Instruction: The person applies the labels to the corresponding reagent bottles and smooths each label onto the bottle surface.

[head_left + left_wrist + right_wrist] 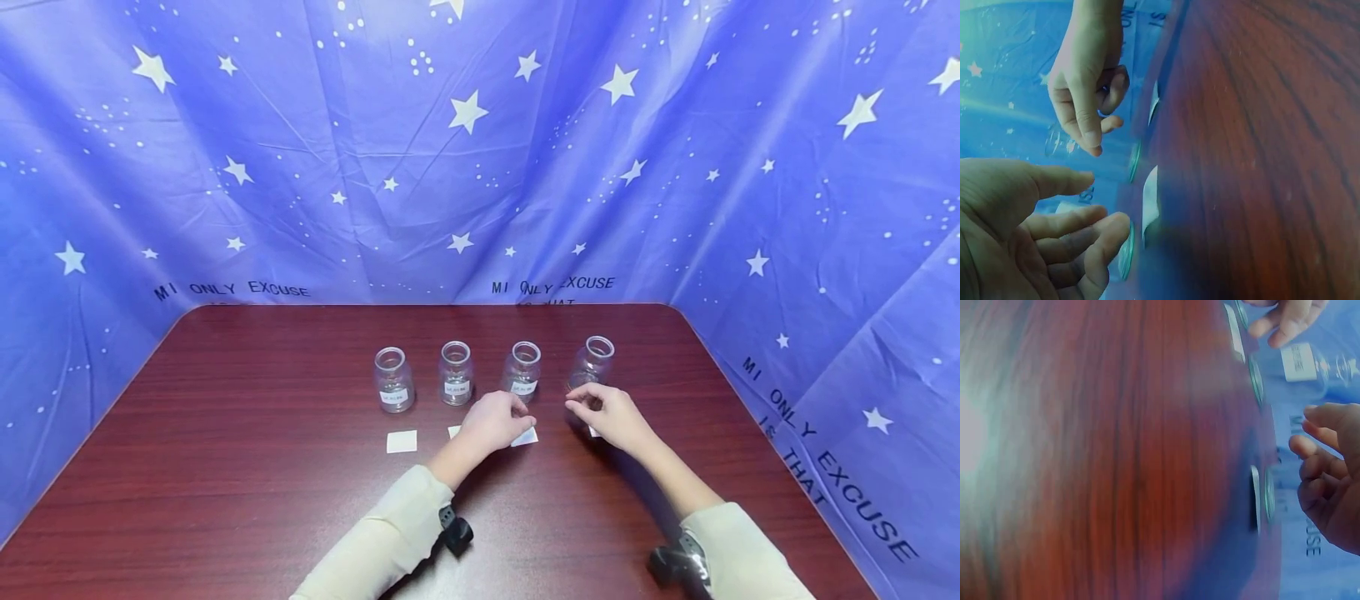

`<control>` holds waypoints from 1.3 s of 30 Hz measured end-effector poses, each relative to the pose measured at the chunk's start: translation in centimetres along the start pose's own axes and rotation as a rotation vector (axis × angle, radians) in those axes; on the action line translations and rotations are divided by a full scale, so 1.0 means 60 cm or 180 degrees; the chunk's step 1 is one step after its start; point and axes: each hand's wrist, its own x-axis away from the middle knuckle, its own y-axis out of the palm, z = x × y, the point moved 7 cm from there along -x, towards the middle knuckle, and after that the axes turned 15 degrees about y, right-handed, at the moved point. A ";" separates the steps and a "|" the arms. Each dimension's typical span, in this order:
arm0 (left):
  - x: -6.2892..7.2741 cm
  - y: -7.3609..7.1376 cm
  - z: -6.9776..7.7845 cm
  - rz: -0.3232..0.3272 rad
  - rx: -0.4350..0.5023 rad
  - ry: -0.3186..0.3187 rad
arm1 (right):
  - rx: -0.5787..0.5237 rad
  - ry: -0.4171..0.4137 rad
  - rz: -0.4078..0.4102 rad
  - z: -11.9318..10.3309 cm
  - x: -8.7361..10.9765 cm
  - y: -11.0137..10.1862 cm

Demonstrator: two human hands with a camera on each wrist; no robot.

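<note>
My left hand hovers over a white card in front of a labelled glass jar. Its thumb and fingers stand apart with nothing between them, as the left wrist view shows. Further right, my right hand is just in front of an uncapped glass jar, the rightmost one. The right wrist view shows a gap between its thumb and forefinger, the other fingers loosely bent. Under that hand lies another white card, mostly hidden in the head view. No label shows on the rightmost jar.
Two more open jars with white labels, one at the left end and one beside it, continue the row. A white card lies before the leftmost jar; another is partly behind my left hand. A starry blue curtain encloses the dark red table.
</note>
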 end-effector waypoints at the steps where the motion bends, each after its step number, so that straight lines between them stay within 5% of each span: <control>1: -0.002 0.005 0.004 -0.0030 0.0004 0.0026 | 0.0055 -0.0007 -0.0005 0.005 0.001 -0.005; 14: -0.043 0.064 0.065 -0.0264 -0.0342 0.0251 | 0.0238 0.0186 -0.0357 0.073 0.014 -0.049; 21: -0.068 0.105 0.088 -0.0393 -0.0573 0.0349 | 0.0271 0.0050 -0.0451 0.086 0.023 -0.055; 32: -0.088 0.140 0.081 -0.0440 -0.0820 -0.0220 | 0.0293 -0.0076 -0.0577 0.085 0.018 -0.043; 39: -0.091 0.140 0.079 -0.0364 -0.0832 -0.0230 | 0.0314 -0.0171 -0.0604 0.078 0.018 -0.043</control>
